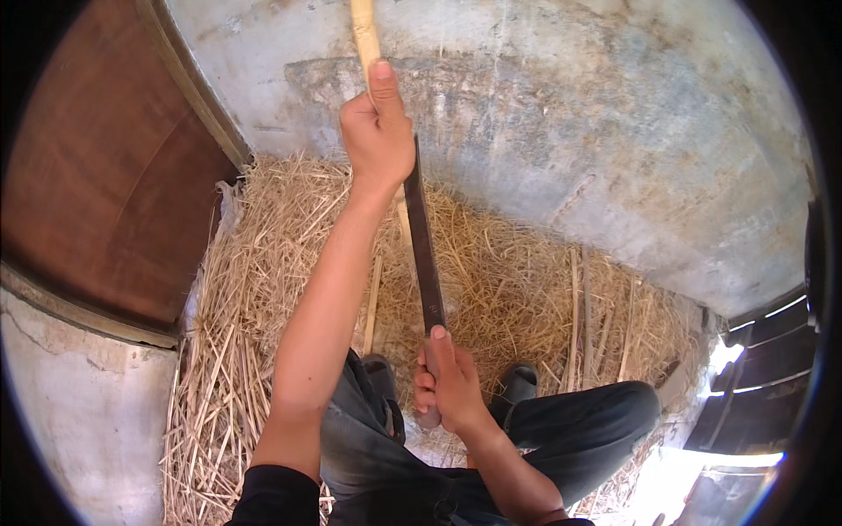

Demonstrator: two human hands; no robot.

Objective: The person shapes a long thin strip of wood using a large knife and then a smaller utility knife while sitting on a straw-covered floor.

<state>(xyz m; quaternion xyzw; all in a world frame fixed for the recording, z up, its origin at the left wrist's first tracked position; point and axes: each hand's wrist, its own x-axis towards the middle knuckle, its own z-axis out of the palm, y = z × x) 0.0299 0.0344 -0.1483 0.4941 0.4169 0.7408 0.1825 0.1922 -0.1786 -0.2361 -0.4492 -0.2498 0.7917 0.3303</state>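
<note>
A pale straw heap point(254, 280) covers the floor around the person and runs up to the foot of a stained, whitish wall point(596, 114), which stands across the far side beyond the hands. At the left, a brown panel point(105, 175) sits in a wooden frame point(203, 96), and a crumpled pale sheet point(230, 209) edges the straw beside it. At the right, bright light comes between dark slats point(759, 377). Several loose sticks point(574, 307) lie on the straw near the wall, and another thin pale stick point(373, 302) lies just beside the left forearm, which hides part of the heap. The bent knees in dark trousers point(579, 421) and two dark shoes point(519, 383) take up the near side.

The left hand point(377, 131) is closed around a pale wooden strip point(362, 31), thumb along it; the strip reaches past the upper edge and shows again below the fist. The right hand point(449, 379) grips the handle of a long dark blade point(424, 237), which slants up toward the left wrist, partly in front of the strip. Whether blade and strip touch cannot be told.
</note>
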